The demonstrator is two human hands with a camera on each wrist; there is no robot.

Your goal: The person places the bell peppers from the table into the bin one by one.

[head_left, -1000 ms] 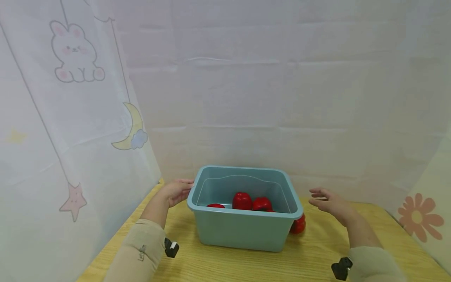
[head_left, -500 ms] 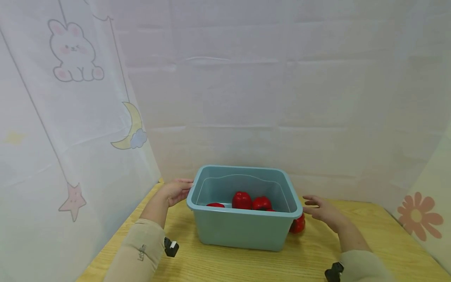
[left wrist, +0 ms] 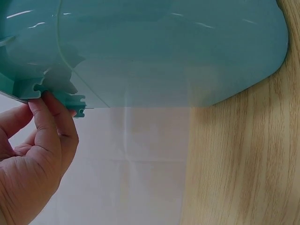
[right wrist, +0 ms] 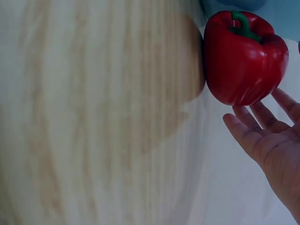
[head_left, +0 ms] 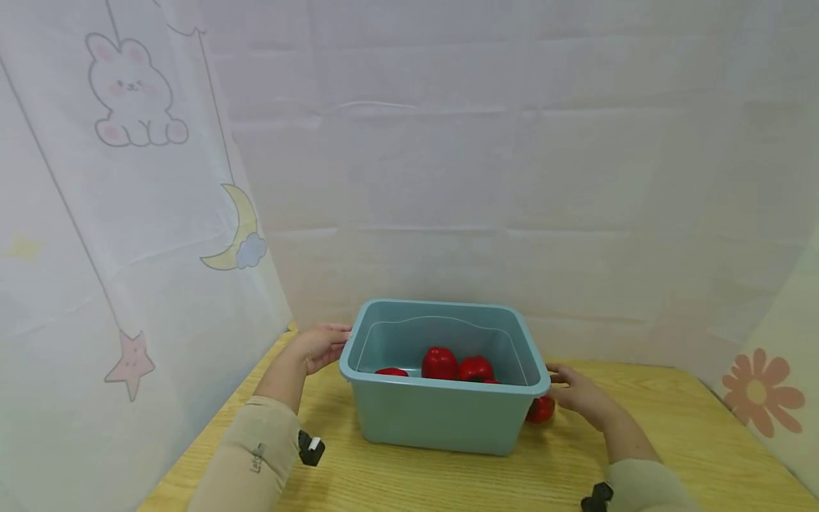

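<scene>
Head view shows a teal bin (head_left: 441, 398) low in the middle of the frame on a wooden bench (head_left: 672, 441), with red peppers (head_left: 457, 366) inside it. One more pepper (head_left: 541, 409) lies on the bench against the bin's right wall, just under the rim.

At the bin's left rim sits the left hand (head_left: 320, 346). From the left wrist view, its fingers (left wrist: 44, 129) curl and press against the ribbed underside of the rim, so its grip is clamped on the bin. To the right of the loose pepper, the right hand (head_left: 579, 395) is close beside it. In the right wrist view the fingers (right wrist: 248, 129) are spread and straight, tips at the pepper's (right wrist: 243, 56) side; contact is hard to tell, and nothing is closed round it.

The pepper is glossy and rounded, wedged between wall and bench. Open fingers arriving from one side could push it along the wall or roll it out of reach rather than catch it. A knock on the bin could also shift it, since only one hand steadies it.
</scene>
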